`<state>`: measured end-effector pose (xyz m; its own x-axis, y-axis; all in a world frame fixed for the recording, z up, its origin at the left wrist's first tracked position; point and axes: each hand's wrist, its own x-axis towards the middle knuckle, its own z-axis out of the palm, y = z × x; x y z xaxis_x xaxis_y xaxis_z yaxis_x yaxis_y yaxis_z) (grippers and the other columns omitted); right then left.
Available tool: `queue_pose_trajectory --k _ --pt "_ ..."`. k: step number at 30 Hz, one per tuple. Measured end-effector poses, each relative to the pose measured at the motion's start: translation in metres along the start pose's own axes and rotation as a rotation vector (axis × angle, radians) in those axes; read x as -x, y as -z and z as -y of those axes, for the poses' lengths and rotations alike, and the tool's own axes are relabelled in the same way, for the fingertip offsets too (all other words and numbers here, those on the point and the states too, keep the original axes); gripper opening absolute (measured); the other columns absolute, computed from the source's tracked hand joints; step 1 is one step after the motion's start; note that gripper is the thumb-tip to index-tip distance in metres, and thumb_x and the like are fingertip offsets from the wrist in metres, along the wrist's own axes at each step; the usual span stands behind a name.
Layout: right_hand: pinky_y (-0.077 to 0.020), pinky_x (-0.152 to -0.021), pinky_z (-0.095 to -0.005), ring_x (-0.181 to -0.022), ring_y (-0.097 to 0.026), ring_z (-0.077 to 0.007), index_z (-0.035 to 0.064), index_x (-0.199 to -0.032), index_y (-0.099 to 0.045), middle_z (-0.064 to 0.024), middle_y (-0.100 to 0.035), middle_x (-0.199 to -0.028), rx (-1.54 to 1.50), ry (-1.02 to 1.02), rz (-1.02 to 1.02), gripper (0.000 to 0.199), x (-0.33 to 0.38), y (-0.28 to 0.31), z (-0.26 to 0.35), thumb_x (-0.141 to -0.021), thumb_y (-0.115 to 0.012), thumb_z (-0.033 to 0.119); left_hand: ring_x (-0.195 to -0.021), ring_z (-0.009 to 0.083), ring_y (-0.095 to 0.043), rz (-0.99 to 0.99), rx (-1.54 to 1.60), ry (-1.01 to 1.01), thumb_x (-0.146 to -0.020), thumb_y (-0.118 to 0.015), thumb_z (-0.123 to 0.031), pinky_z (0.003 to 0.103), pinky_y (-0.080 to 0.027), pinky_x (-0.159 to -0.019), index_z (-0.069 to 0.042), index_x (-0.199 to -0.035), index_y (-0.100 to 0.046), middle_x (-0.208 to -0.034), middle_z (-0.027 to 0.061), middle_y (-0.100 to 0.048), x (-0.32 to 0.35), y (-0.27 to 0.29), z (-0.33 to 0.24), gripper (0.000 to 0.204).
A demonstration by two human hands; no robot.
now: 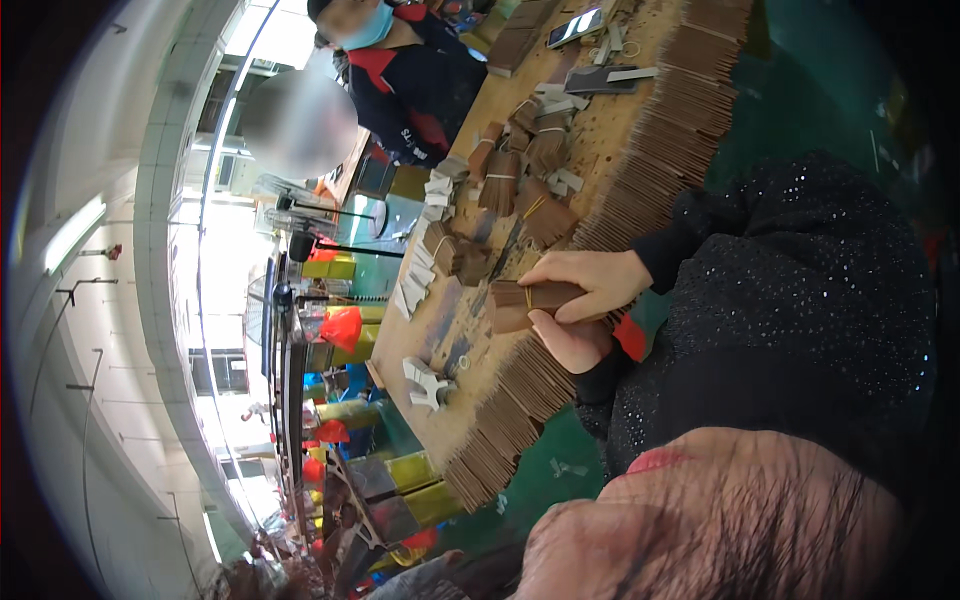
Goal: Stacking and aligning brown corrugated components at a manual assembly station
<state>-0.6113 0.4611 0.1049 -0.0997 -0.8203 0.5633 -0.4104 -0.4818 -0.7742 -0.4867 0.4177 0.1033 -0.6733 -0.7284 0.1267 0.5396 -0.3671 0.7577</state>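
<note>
A bundle of flat brown card-like pieces (509,309) is in both my hands over the near side of the worktable. A thin yellow band crosses the bundle. My right hand (597,281) lies over the top of it, fingers stretched along its side and thumb pressed down. Below, my left hand (573,343) grips from underneath, with its thumb against the pieces and its other fingers mostly hidden. Just beyond sits another brown bundle with a yellow band (546,217). Further banded bundles (498,190) lie behind that one.
A long row of upright brown pieces (650,140) lines the near edge of the wooden table (440,335). White strips (415,280) and a white cut piece (425,383) lie about. A phone (575,27) rests far along. A masked person (415,80) is across the table.
</note>
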Motion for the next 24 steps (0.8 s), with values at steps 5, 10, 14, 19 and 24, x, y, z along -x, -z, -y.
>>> queue_pose_trajectory --k 5,10,14,19,24 --pt "-0.0363 -0.101 -0.0407 -0.118 -0.046 -0.0348 -0.0018 -0.130 -0.044 -0.0212 -0.048 -0.126 -0.003 -0.018 -0.016 0.060 -0.002 -0.013 0.008 -0.085 -0.063 0.034 -0.127 0.0251 -0.043 0.021 0.019 -0.005 -0.099 -0.031 -0.051 0.040 -0.034 -0.106 -0.008 -0.139 -0.034 -0.136 0.0107 -0.044 0.008 0.013 -0.001 0.060" --pt "-0.0398 -0.095 -0.0385 -0.109 -0.050 -0.0308 0.0090 -0.107 -0.066 -0.0134 -0.051 -0.123 0.357 0.248 -0.092 0.025 -0.025 -0.011 0.000 -0.085 -0.065 0.020 -0.122 0.0245 -0.046 -0.179 0.086 0.034 -0.095 -0.034 -0.057 0.044 -0.041 -0.098 -0.014 -0.138 -0.037 -0.135 0.0075 -0.045 -0.001 0.031 -0.018 0.061" --pt "-0.0422 -0.087 -0.0382 -0.099 -0.056 -0.0237 0.0111 -0.099 -0.068 -0.0042 -0.061 -0.104 0.366 0.389 -0.033 0.017 -0.044 0.002 0.004 -0.084 -0.065 0.019 -0.113 0.0260 -0.053 -0.091 0.128 0.065 -0.091 -0.038 -0.060 0.049 -0.048 -0.086 -0.017 -0.137 -0.038 -0.129 0.0061 -0.050 -0.001 0.029 -0.026 0.062" --pt "-0.0402 -0.086 -0.0354 -0.090 -0.058 -0.0198 0.0123 -0.089 -0.063 0.0004 -0.061 -0.094 0.410 0.409 -0.028 0.011 -0.040 -0.019 0.005 -0.083 -0.067 0.020 -0.112 0.0286 -0.053 -0.063 0.143 0.109 -0.093 -0.037 -0.057 0.050 -0.049 -0.085 -0.015 -0.136 -0.037 -0.129 0.0089 -0.049 0.016 0.052 -0.026 0.061" --pt "-0.0408 -0.083 -0.0344 -0.086 -0.057 -0.0191 0.0115 -0.088 -0.060 0.0007 -0.059 -0.087 0.367 0.331 0.002 0.011 -0.024 -0.044 0.010 -0.084 -0.066 0.020 -0.099 0.0320 -0.059 0.055 -0.032 0.090 -0.095 -0.036 -0.052 0.046 -0.051 -0.081 -0.006 -0.131 -0.039 -0.118 0.0157 -0.055 0.048 0.072 -0.035 0.059"
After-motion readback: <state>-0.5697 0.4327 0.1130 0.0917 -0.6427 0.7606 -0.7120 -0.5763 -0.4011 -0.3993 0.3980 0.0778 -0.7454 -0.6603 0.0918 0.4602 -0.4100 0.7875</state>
